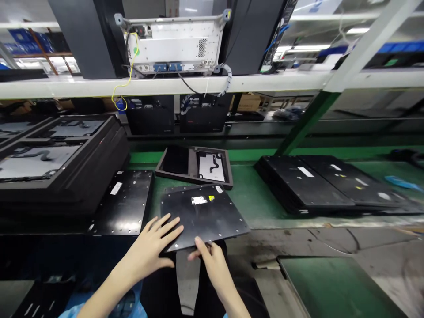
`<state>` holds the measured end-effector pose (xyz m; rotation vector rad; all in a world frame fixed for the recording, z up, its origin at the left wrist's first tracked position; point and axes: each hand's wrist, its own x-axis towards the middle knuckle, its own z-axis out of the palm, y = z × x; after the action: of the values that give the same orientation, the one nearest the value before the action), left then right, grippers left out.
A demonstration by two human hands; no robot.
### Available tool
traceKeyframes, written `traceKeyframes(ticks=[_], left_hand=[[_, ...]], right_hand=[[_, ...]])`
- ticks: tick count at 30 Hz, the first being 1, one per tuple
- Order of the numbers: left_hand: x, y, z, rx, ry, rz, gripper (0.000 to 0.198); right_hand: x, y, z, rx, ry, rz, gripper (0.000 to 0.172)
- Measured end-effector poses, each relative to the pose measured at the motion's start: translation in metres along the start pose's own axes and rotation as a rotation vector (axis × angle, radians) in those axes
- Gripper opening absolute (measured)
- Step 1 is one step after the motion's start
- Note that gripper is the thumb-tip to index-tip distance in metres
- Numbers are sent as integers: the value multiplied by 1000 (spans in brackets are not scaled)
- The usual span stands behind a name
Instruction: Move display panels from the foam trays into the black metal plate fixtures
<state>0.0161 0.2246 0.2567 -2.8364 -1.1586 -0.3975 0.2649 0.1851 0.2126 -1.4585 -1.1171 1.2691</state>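
Note:
A flat black metal plate (203,216) with a white label and small holes along its edges lies tilted on the green bench. My left hand (154,245) rests on its near left corner, fingers spread and flat. My right hand (210,258) touches the plate's near edge with its fingertips, fingers curled under that edge. A similar black plate (124,203) lies flat just left of it. Behind the plate sits a black foam tray (195,165) holding a dark panel and a white part.
A tall stack of black trays (56,163) stands at the left. Stacks of black plates (331,183) lie at the right. A white instrument (175,44) with a yellow cable sits on the shelf above. A green post (304,123) slants down at right.

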Motion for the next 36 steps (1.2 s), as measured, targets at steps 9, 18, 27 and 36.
traceKeyframes(ticks=[9, 18, 27, 36], left_hand=[[59, -27, -6, -196, -155, -115, 59], [185, -24, 31, -96, -85, -269, 63], [225, -16, 51, -115, -45, -306, 58], [229, -20, 53, -129, -41, -273, 56]], right_hand=[[-29, 61, -23, 56, -196, 19, 60], [-43, 57, -68, 107, 5, 59, 53], [-4, 45, -59, 157, 120, -21, 52], [0, 49, -42, 326, 246, 17, 53]])
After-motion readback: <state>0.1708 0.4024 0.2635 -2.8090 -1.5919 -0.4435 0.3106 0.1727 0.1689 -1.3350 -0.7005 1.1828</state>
